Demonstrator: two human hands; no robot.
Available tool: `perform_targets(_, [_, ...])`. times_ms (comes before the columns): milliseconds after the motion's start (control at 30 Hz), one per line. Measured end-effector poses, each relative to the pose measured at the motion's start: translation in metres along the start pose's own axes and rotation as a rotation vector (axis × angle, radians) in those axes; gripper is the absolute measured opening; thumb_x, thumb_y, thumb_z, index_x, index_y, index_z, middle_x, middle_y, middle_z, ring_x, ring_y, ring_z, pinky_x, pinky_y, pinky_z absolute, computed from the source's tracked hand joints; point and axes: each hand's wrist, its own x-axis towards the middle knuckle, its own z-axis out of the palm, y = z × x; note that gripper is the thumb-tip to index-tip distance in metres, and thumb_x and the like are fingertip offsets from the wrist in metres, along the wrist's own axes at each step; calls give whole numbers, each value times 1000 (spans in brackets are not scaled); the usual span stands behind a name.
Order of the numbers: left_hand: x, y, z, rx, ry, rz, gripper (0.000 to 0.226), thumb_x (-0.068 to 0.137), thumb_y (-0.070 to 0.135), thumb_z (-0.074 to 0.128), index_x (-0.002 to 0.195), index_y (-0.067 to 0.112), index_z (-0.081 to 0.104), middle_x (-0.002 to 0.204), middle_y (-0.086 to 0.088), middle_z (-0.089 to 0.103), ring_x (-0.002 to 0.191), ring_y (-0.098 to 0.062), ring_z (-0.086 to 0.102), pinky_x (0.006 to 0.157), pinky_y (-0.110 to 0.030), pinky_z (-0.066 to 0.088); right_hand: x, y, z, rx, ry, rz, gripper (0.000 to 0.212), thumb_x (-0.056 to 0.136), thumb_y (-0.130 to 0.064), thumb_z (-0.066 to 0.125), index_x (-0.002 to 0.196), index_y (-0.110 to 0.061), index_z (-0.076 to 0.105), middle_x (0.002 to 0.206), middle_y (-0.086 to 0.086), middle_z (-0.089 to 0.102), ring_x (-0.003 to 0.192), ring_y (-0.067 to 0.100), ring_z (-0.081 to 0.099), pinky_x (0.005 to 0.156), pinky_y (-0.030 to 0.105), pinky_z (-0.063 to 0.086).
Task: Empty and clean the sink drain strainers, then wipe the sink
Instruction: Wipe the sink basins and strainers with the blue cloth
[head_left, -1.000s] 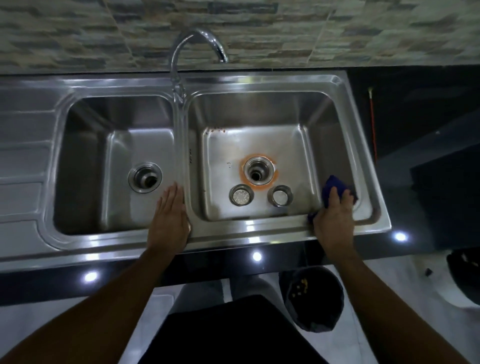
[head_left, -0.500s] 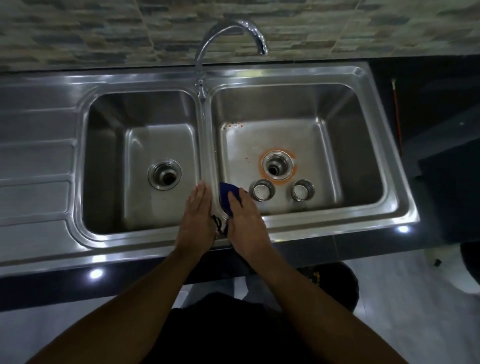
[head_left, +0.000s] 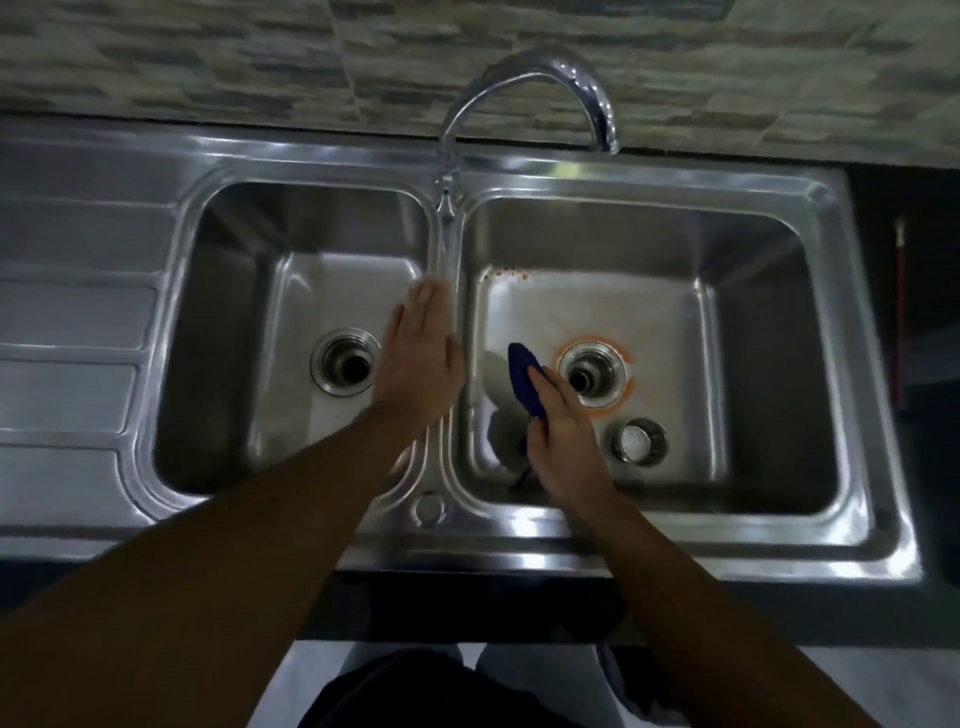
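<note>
The right hand (head_left: 563, 447), its grip pinching the blue cloth (head_left: 524, 382), has moved off the sink's front rim down beside the right drain (head_left: 592, 370); the left hand (head_left: 421, 358), fingers spread flat, rests left of it on the divider (head_left: 447, 291). One strainer (head_left: 640, 440) sits just right of the cloth hand. Wiping appears underway.

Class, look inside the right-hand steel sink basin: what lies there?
Inside the right-hand steel sink basin: an open orange-ringed drain, one loose round metal strainer, and the right hand gripping a blue cloth. Whatever lies under that hand is hidden.

Dim room, stone-pattern wall tiles (head_left: 208, 57) behind, pale floor (head_left: 857, 686) below
</note>
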Motion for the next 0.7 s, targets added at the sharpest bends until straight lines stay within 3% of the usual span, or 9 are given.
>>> perform_targets(200, [43, 12, 28, 178, -13, -23, 67, 106, 34, 28, 161, 6, 1, 170, -14, -3, 158, -26, -5, 129, -47, 8, 80, 25, 4, 37, 39, -29, 63, 92, 2, 52, 152, -9, 39, 156, 12, 36, 136, 26, 44, 116, 39, 40])
perform_targets(333, [45, 11, 32, 141, 24, -15, 64, 106, 32, 27, 160, 4, 8, 169, -15, 5, 158, -26, 1, 129, -46, 10, 151, 26, 15, -10, 54, -25, 61, 93, 1, 52, 153, -2, 37, 159, 17, 32, 144, 30, 37, 120, 16, 23])
perform_targets(467, [47, 11, 34, 140, 40, -6, 63, 105, 30, 28, 160, 4, 12, 169, -16, 9, 158, -25, 3, 128, -47, 13, 202, 28, 45, -185, -86, -195, 63, 98, -7, 54, 157, -9, 31, 168, 13, 16, 156, 32, 9, 128, 39, 12])
perform_targets(633, [47, 12, 35, 148, 71, 1, 62, 104, 23, 34, 159, 3, 16, 168, -16, 11, 158, -27, 5, 128, -49, 15, 209, 60, 69, -479, -200, -361, 76, 93, -8, 56, 160, -12, 20, 170, 9, 7, 157, 29, 3, 127, 36, -4])
perform_targets(700, [47, 14, 34, 141, 77, 10, 61, 104, 22, 34, 159, 2, 18, 168, -17, 12, 158, -28, 6, 127, -51, 17, 210, 77, 61, -576, -237, -368, 84, 88, -11, 63, 160, -11, 19, 170, 8, 7, 157, 30, 4, 128, 42, 0])
